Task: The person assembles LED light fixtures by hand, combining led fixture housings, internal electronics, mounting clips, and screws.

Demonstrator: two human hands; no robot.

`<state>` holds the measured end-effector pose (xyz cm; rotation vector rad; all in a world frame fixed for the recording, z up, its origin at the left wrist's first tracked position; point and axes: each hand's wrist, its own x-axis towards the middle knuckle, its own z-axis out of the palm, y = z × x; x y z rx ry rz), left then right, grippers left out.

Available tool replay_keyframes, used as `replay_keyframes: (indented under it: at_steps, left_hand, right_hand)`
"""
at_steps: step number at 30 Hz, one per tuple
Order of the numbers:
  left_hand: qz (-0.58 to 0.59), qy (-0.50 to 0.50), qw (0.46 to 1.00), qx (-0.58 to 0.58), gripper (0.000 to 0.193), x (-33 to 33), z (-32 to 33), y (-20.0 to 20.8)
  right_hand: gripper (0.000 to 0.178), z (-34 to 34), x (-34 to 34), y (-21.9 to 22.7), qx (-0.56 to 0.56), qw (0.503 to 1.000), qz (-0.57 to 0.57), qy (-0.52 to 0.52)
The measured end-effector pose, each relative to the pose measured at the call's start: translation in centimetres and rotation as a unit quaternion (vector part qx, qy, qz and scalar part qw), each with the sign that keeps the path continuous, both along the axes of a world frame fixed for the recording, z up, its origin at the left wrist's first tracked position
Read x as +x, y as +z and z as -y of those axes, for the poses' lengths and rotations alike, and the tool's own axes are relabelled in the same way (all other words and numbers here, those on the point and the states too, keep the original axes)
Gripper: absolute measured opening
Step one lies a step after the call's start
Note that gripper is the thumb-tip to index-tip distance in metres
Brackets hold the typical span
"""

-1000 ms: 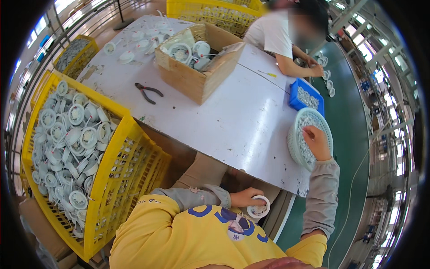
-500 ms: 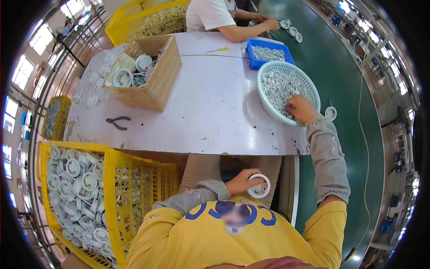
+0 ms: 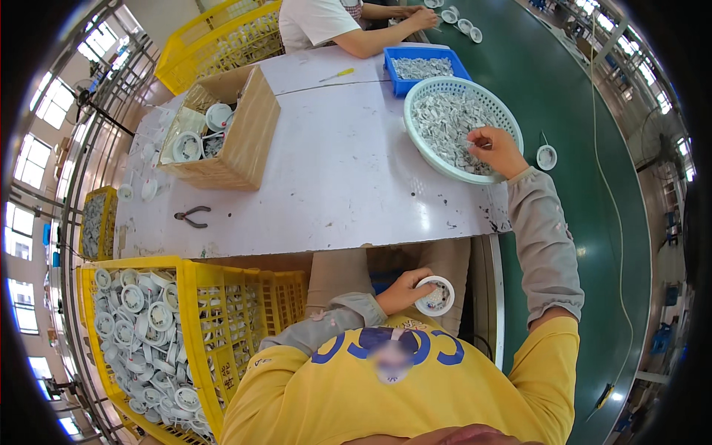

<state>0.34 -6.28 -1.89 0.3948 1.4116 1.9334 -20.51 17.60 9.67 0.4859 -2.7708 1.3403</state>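
Note:
Low over my lap, my left hand [image 3: 404, 291] grips a round white plastic housing [image 3: 435, 306] by its rim. Its open face, with small parts inside, is turned up. At the right, my right hand [image 3: 498, 150] is over the near right part of a pale green perforated basket [image 3: 509, 119]. Thumb and fingertips are pinched together there; whatever lies between them is too small to make out. Many small grey-white pieces [image 3: 449, 122] fill the basket.
A yellow crate [image 3: 194, 326] of white housings stands at my left. On the white table [image 3: 334, 170] are a cardboard box [image 3: 245, 141], cutting pliers [image 3: 194, 216], a yellow-handled tool [image 3: 337, 74] and a blue tray [image 3: 400, 85]. A green conveyor belt [image 3: 549, 245] runs along the right; a co-worker [image 3: 319, 26] sits opposite.
My right hand has lifted slightly from the pieces, its fingertips now pinched. The housing in my left hand is tilted a little differently. The whole view has shifted slightly.

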Motion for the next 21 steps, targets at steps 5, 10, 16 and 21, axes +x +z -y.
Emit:
replay_keyframes:
  at_steps: [5, 10, 16, 21]
  left_hand:
    - [0.002, 0.000, 1.000, 0.004, 0.013, 0.0, -0.1, 0.2]
    - [0.001, 0.003, 1.000, 0.010, 0.012, 0.0, -0.3, -0.1]
    - [0.009, 0.013, 1.000, 0.002, 0.011, -0.2, -0.3, -0.1]
    - [-0.029, 0.013, 0.999, -0.025, 0.012, -0.8, -0.2, -0.7]
  right_hand:
    - [0.012, 0.2, 0.2, 0.3, -0.005, 1.000, -0.017, 0.009]
    - [0.011, 0.4, 0.4, 0.9, -0.075, 0.995, 0.058, 0.004]
    - [0.009, 0.4, 0.5, 0.4, -0.104, 0.989, 0.104, 0.005]
    - [0.008, 0.0, -0.2, 0.2, -0.034, 0.999, 0.016, 0.000]
